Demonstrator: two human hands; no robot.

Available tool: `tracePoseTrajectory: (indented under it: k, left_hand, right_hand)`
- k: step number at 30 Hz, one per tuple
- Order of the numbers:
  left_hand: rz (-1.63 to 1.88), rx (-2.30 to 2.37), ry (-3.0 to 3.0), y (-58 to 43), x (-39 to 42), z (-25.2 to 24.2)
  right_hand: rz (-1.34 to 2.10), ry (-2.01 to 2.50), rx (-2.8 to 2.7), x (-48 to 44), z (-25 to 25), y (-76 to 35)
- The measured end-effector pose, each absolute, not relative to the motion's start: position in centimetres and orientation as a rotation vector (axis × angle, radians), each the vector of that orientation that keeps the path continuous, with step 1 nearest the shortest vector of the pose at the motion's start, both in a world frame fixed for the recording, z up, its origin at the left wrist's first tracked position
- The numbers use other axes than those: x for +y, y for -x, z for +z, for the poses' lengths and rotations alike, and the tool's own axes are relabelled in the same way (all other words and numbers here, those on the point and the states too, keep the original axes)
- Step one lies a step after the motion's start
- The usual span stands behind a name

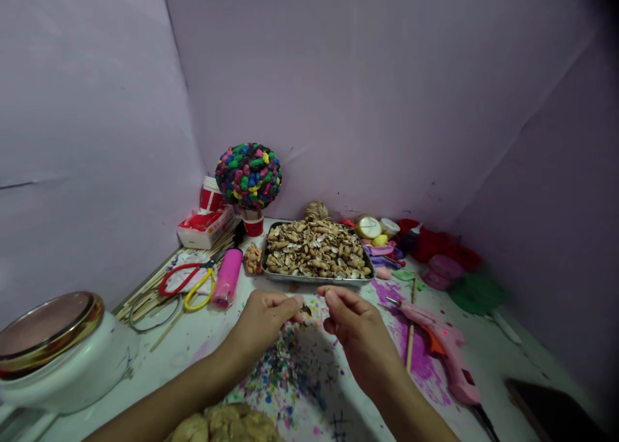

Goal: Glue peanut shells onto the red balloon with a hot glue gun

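My left hand (pixel 265 321) is closed in a pinch over the white tabletop, with a small dark piece (pixel 305 309), perhaps a bit of peanut shell, at its fingertips. Just to the right, my right hand (pixel 358 332) is also pinched. Whatever lies between its thumb and forefinger is too small to make out. The two sets of fingertips face each other, slightly apart. Beyond them stands a metal tray (pixel 316 279) heaped with peanut shells (pixel 319 251). At the bottom edge, below my forearms, a rounded lump covered in peanut shells (pixel 225 424) is partly in view.
A pink glue gun (pixel 442 342) lies at right across a stick. Scissors (pixel 193 277), a pink roll (pixel 228 277) and sticks are at left, near a white pot-like container (pixel 68 364). A multicoloured ball (pixel 248 175) stands behind. Coloured flecks (pixel 278 377) litter the table.
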State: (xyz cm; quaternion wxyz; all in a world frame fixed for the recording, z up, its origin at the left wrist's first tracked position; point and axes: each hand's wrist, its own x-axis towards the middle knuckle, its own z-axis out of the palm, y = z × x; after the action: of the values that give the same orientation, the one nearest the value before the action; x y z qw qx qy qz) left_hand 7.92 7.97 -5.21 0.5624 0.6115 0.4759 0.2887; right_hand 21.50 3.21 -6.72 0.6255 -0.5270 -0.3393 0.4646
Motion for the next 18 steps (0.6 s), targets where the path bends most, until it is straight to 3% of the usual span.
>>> tracePoseTrajectory:
  k: [5, 12, 18]
  left_hand:
    - [0.805, 1.189, -1.617, -7.66, 8.41, -5.23]
    - [0.519, 1.091, -1.459, -7.80, 7.99, -5.32]
    - [0.475, 1.081, -1.321, -7.82, 7.94, -5.47]
  right_hand:
    - [1.178, 1.305, -0.971, 3.58, -7.38, -21.47]
    - [1.055, 1.423, -1.197, 3.43, -7.22, -22.05]
    - [0.988, 1.444, -1.257, 3.32, -6.85, -22.24]
